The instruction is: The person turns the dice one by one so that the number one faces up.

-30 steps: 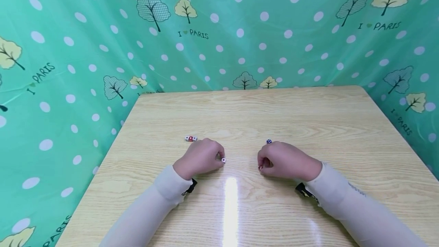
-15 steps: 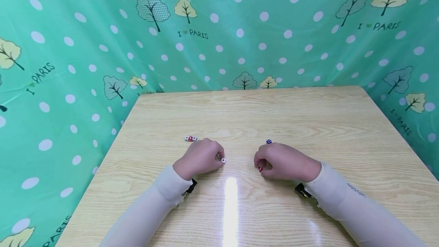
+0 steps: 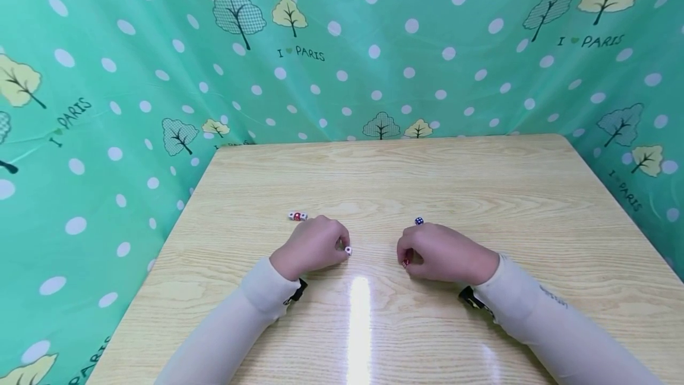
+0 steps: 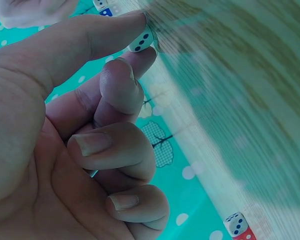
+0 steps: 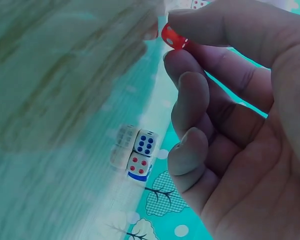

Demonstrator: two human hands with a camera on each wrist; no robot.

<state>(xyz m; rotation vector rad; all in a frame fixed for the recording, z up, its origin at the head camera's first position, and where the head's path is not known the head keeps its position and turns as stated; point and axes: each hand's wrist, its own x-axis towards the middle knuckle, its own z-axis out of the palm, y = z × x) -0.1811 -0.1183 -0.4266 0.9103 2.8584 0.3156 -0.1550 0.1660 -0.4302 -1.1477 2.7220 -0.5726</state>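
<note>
My left hand [image 3: 315, 243] pinches a white die [image 3: 348, 251] between thumb and index finger, low over the wooden table. In the left wrist view, three dark pips show on that white die [image 4: 141, 42], and the other fingers are curled. My right hand [image 3: 446, 252] pinches a red die [image 3: 405, 263] the same way. In the right wrist view, white pips are visible on the red die [image 5: 174, 37] at the fingertips. Beyond the right hand lies a blue die [image 3: 419, 220]; the right wrist view also has white dice [image 5: 143, 150] there, with blue and red pips.
Behind the left hand, a red die [image 3: 297, 217] sits in a short row with white dice [image 3: 304, 216] on the wooden table [image 3: 385, 183]. A green dotted curtain [image 3: 374, 64] borders the table at the back and sides.
The right hand has shifted slightly left and toward the person, and the red die's angle in its fingers has changed a little. The left hand has kept its place with the white die.
</note>
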